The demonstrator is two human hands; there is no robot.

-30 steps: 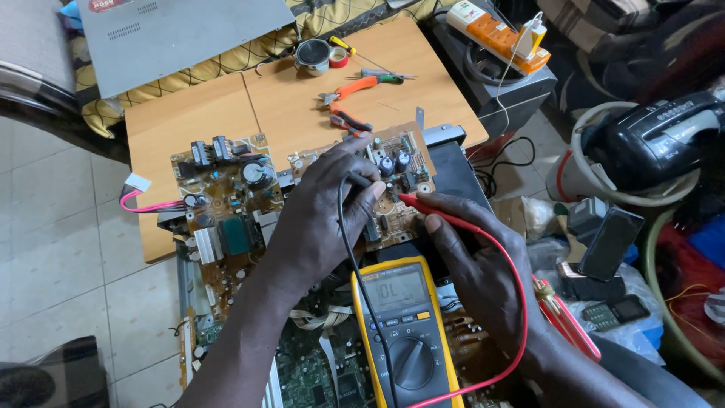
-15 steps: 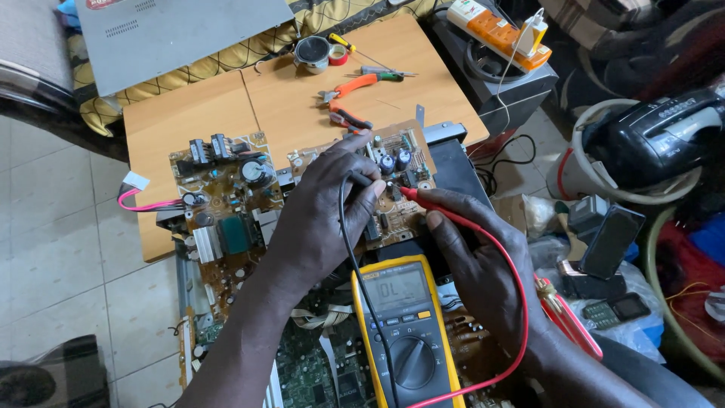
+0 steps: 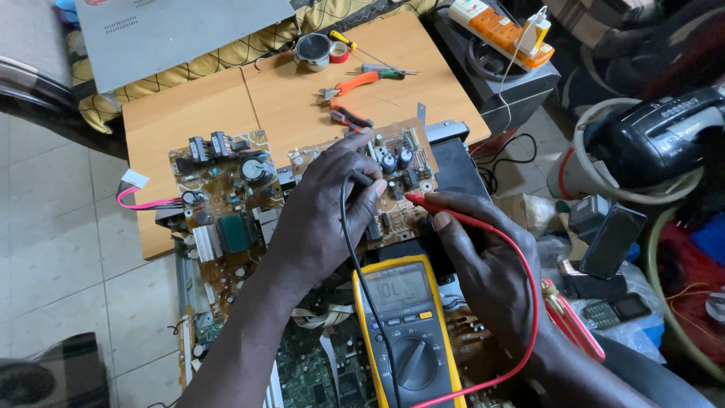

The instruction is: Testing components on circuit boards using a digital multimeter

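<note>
Yellow meter (image 3: 404, 332) with a grey dial; red probe (image 3: 434, 205) and red lead; black lead (image 3: 349, 227); brown circuit board (image 3: 226, 204); orange-handled pliers (image 3: 349, 85); tan wooden tabletop (image 3: 302, 98).

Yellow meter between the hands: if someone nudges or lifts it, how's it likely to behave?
The yellow meter probably slides little: its casing looks rubbery and it lies flat on loose boards and cables. It may rock, since that bed is uneven. Lifting it would likely tug the red lead and black lead, each running to a probe held by the right hand and left hand.
</note>
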